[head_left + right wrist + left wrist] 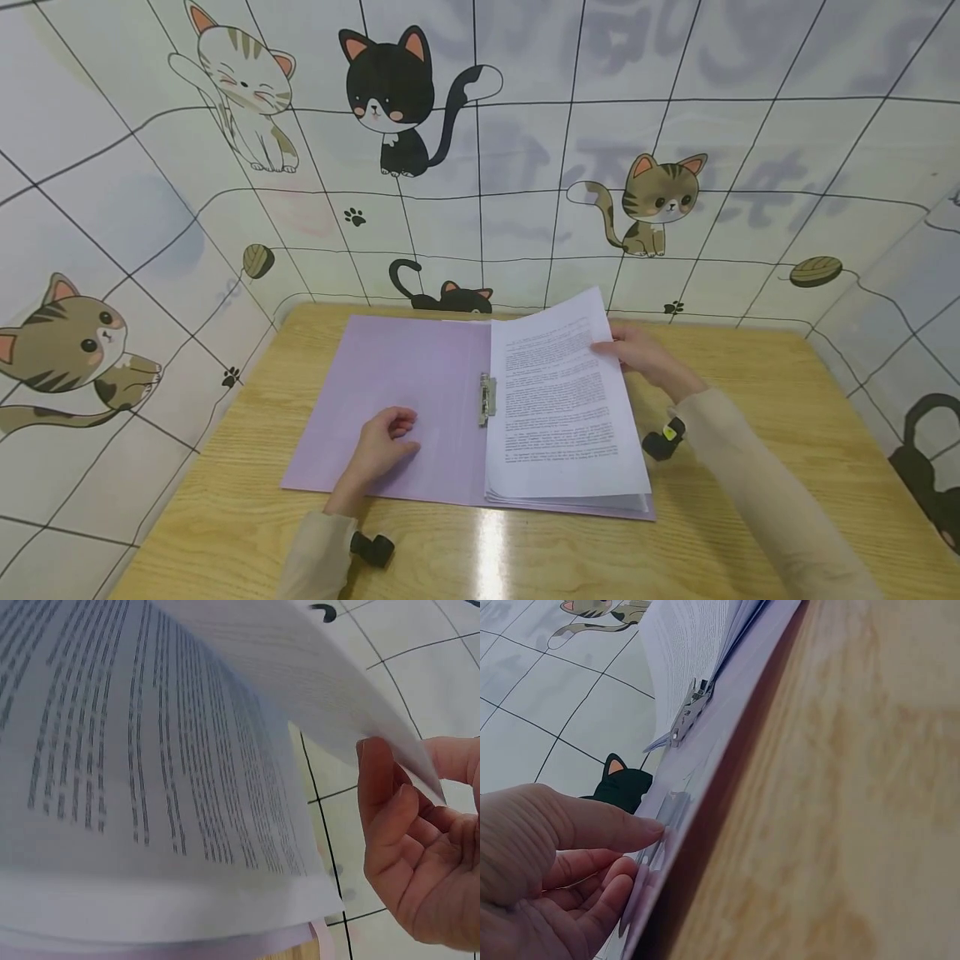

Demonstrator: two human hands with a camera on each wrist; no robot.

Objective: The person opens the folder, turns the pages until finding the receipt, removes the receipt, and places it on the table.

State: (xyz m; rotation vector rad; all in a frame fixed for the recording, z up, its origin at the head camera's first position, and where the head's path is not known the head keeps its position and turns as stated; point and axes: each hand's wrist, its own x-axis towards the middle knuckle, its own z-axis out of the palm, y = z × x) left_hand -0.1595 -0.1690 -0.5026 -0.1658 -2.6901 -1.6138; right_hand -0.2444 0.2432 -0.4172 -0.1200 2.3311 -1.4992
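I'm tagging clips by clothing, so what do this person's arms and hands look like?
The long beige fabric left sleeve and matching right sleeve look plain. The small black blocky left wrist device is dark all over; the similar right wrist device shows a yellow-green mark. The bare left hand and right hand show no gloves.

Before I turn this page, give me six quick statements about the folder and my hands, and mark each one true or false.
1. The folder lies open on the table. True.
2. The folder is green. False: it is pale purple.
3. The right hand pinches a sheet. True.
4. That sheet is blank. False: printed lines cover much of it.
5. A metal clip is at the sheet's left edge. True.
6. The left hand grips the clip. False: the left hand is over the folder's left cover, apart from the clip.
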